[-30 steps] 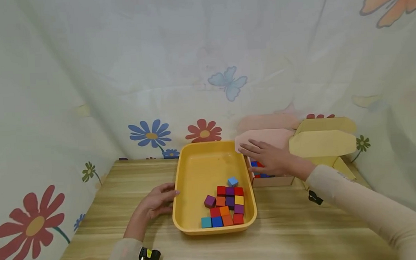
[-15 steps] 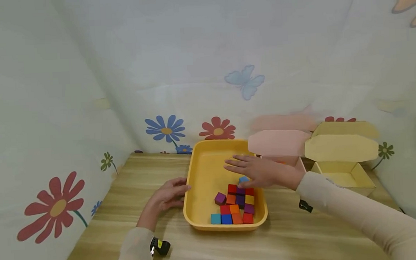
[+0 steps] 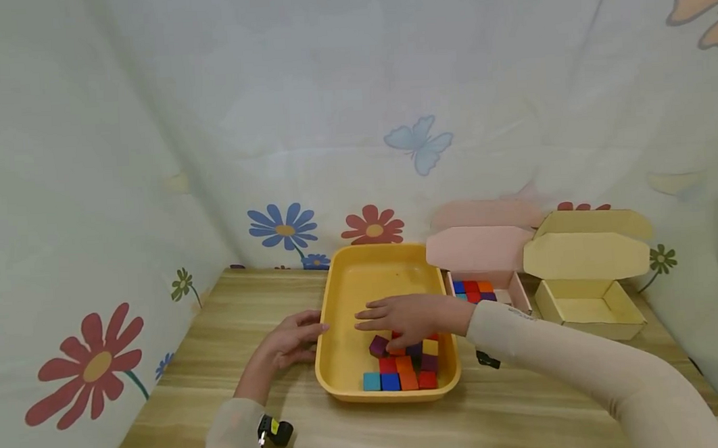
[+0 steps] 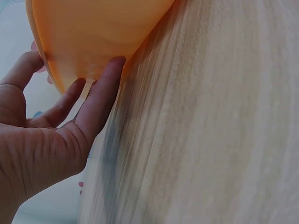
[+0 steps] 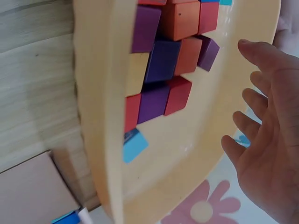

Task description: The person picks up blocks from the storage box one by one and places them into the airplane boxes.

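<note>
In the head view a yellow tray (image 3: pixel 361 264) stands on the table with several coloured cubes (image 3: pixel 390 382) grouped toward its near right side. My left hand (image 3: pixel 292 339) holds the tray's left side, thumb at the rim and fingers against the outer wall; the left wrist view shows those fingers (image 4: pixel 100 100) on the wall. Over the tray hovers my right hand (image 3: pixel 409 318), hiding some cubes. In the right wrist view its spread fingers hold nothing, and a purple cube (image 5: pixel 208 52) lies near the thumb. A light blue cube (image 5: pixel 135 145) sits apart from the group.
Right of the tray, a pink box (image 3: pixel 518 293) with its lid up contains several cubes. Beside it stands a yellow box (image 3: pixel 592 310), also with a raised lid. A flowered curtain (image 3: pixel 305 118) closes off the back and sides of the wooden table (image 3: pixel 264 283).
My right hand has moved left and nearer, from over the pink box to over the cubes in the tray. The left hand stays at the tray's side. The head view has shifted.
</note>
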Available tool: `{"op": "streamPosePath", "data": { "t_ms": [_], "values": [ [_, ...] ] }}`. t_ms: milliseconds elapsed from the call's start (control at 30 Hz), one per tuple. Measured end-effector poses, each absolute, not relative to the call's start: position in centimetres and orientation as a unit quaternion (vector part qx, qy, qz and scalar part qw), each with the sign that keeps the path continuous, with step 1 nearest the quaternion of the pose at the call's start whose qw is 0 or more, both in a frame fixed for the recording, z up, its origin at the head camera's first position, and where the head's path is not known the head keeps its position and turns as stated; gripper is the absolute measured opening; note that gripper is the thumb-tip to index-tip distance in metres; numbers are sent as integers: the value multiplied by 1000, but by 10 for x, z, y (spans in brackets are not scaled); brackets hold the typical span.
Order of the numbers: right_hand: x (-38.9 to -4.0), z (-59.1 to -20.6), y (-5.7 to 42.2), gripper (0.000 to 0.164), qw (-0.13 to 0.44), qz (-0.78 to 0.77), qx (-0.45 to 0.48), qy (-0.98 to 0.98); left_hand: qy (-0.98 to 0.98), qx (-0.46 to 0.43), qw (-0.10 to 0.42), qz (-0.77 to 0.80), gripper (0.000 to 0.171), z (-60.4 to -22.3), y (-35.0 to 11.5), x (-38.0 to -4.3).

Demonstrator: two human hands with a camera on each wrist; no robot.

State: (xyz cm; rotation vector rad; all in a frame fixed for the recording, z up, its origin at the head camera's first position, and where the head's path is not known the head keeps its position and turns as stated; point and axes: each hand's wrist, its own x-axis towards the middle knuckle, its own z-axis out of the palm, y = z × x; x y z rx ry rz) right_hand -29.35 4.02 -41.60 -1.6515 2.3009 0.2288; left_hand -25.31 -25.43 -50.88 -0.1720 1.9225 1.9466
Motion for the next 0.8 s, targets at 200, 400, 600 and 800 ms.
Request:
{"op": "streamPosePath", "data": {
  "t_ms": [200,400,600,800],
  "values": [
    [-296,-424,24,65,179,100,-582,787,685,-58,198,699,60,-509,-254,-252],
    [-299,-428,13,64,193,133,-583,778,680,-57,201,702,63,-507,-255,-252],
    [-300,-433,5,58,222,139,-574,776,680,-60,202,702,65,-506,-256,-252],
    [-300,-437,1,34,228,136,-590,763,678,-59,207,703,67,-509,-256,-252]
  ]
}}
